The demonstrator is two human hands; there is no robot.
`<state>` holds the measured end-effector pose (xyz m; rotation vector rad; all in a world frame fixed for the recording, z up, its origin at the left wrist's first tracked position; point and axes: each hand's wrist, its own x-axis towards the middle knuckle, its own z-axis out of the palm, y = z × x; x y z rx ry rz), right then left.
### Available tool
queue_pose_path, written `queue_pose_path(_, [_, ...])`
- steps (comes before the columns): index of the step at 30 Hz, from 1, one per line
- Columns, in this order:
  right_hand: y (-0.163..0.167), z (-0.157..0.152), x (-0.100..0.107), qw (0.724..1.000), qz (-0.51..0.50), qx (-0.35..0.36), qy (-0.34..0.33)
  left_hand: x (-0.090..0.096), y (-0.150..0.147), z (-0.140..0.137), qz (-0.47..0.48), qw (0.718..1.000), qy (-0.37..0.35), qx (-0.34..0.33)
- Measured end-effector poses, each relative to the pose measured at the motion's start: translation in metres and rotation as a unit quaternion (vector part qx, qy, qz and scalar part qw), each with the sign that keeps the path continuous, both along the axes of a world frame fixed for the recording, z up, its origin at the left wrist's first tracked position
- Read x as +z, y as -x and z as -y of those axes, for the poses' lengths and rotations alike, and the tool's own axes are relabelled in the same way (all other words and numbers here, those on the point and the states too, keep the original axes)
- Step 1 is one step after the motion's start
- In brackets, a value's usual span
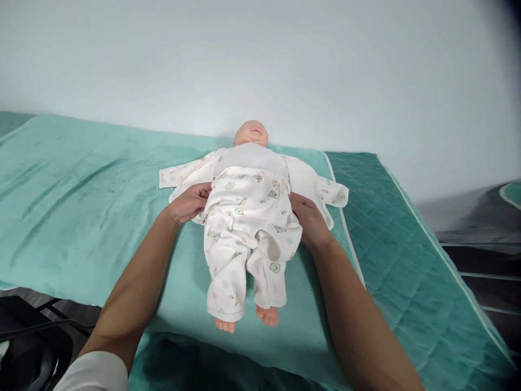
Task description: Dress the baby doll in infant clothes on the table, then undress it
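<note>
A baby doll (251,133) lies on its back, its feet toward me. It wears patterned white baby trousers (248,212), pulled up over a plain pale torso. Beneath it a white baby shirt (303,176) is spread open, the sleeves reaching out to both sides. My left hand (190,202) is closed at the left side of the trousers, thumb and fingers pinching the cloth near the hip. At the opposite hip my right hand (309,217) grips the trousers' side, its fingertips partly hidden by the fabric. Both bare feet of the doll stick out of the trouser legs.
A smooth light green blanket (81,206) covers the bed under the doll, over a darker quilted cover (407,244) at right. A white wall (260,65) stands behind. A black chair-like object (32,342) is at lower left, and metal rails (488,277) are at far right.
</note>
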<state>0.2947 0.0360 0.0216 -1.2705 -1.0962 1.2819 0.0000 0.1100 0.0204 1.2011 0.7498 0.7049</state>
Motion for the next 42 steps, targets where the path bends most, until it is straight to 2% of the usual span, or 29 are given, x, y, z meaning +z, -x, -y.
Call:
queue_pose_path(4, [-0.001, -0.002, 0.006, 0.998, 0.051, -0.009, -0.018, -0.002, -0.001, -0.001, -0.029, 1.000, -0.010, -0.003])
queue_pose_path(12, [-0.014, -0.004, -0.010, 0.996, -0.028, 0.082, 0.025, 0.000, -0.001, 0.002, -0.037, 0.999, -0.001, 0.004])
queue_pose_path(15, [-0.013, -0.004, -0.012, 0.995, -0.039, 0.089, 0.026, 0.005, -0.010, 0.010, -0.017, 0.999, 0.013, 0.047])
queue_pose_path(21, [-0.005, -0.004, -0.005, 0.997, -0.030, 0.060, 0.032, 0.011, -0.037, 0.023, 0.064, 0.984, 0.002, 0.165])
queue_pose_path(28, [0.001, -0.007, -0.009, 0.999, -0.025, 0.007, 0.029, 0.003, -0.047, 0.024, 0.045, 0.975, 0.047, 0.212])
queue_pose_path(33, [0.000, -0.005, -0.010, 0.998, -0.045, -0.023, 0.043, 0.007, -0.051, 0.026, 0.077, 0.974, 0.073, 0.198])
queue_pose_path(38, [-0.008, -0.004, -0.012, 0.997, -0.048, 0.028, 0.046, 0.006, -0.051, 0.025, 0.081, 0.978, 0.113, 0.154])
queue_pose_path(42, [-0.011, -0.005, -0.013, 0.997, -0.048, 0.046, 0.030, 0.003, -0.048, 0.025, 0.066, 0.986, 0.091, 0.122])
